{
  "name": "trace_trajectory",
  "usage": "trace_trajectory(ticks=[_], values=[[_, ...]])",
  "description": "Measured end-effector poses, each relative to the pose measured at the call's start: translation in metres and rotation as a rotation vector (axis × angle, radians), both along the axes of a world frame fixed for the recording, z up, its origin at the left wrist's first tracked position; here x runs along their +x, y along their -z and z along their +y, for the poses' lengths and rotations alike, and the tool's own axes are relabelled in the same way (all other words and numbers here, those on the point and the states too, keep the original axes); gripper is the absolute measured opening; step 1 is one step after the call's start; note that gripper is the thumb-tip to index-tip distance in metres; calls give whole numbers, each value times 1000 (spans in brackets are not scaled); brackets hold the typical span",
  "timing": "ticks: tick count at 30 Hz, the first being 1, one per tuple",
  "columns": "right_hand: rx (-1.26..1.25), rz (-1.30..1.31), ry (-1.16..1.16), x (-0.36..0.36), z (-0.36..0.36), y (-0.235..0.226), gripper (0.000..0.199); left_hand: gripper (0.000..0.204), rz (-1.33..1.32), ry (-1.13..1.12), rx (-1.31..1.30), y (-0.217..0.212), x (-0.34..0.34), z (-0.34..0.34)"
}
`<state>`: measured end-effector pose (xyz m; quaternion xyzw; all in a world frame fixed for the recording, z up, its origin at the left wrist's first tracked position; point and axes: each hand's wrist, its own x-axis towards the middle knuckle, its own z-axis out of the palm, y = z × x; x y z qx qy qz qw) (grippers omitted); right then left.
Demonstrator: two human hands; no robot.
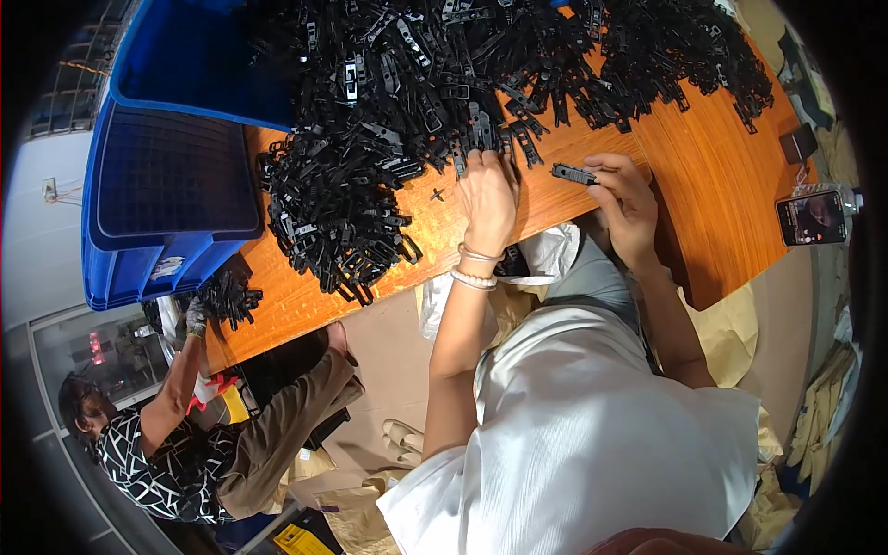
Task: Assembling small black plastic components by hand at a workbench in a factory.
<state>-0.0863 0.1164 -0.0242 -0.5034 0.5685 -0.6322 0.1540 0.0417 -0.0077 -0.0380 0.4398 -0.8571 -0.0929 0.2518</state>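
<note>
A broad heap of black plastic clip-like parts (pixel 342 213) spreads over the wooden table. My left hand (pixel 487 196), with bracelets at its wrist, reaches to the heap's near edge. Its fingers are bent down around a black plastic clip (pixel 478 125), and the fingertips are partly hidden among neighbouring pieces. To the right, just above the table's near edge, my right hand (pixel 631 205) pinches a long black clip (pixel 573 174) between thumb and fingers. That clip points leftward, apart from the heap. A small cross-shaped black piece (pixel 437 195) lies left of my left hand.
Blue plastic crates (pixel 153 264) stand at the table's left end. Bare wooden tabletop (pixel 712 185) shows on the right, with a phone (pixel 812 218) at its edge. A co-worker (pixel 166 453) sits at the lower left, a gloved hand near more black parts. Slippers (pixel 402 439) lie on the floor.
</note>
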Motion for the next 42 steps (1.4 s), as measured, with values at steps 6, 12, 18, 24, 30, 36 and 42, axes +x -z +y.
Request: trace_trajectory(ticks=[6,12,18,24,30,36,42], values=[[102,-147,72,3,-2,8,11,10,56,56,11,-1,-6,-4],[110,-266,130,4,-7,5,11,12,53,52,8,-1,-4,-2],[276,-670,-2,-3,-14,-1,12,10,988,132,889,-3,6,21],[397,-706,-49,3,-18,-7,17,11,963,236,918,-10,9,28],[421,-665,-41,8,-16,-14,16,9,887,271,903,-10,13,32],[332,-479,-109,6,-11,-5,6,8,887,380,1240,-23,9,22],[259,-554,-56,4,-8,2,10,7,917,404,1290,-23,-1,23]])
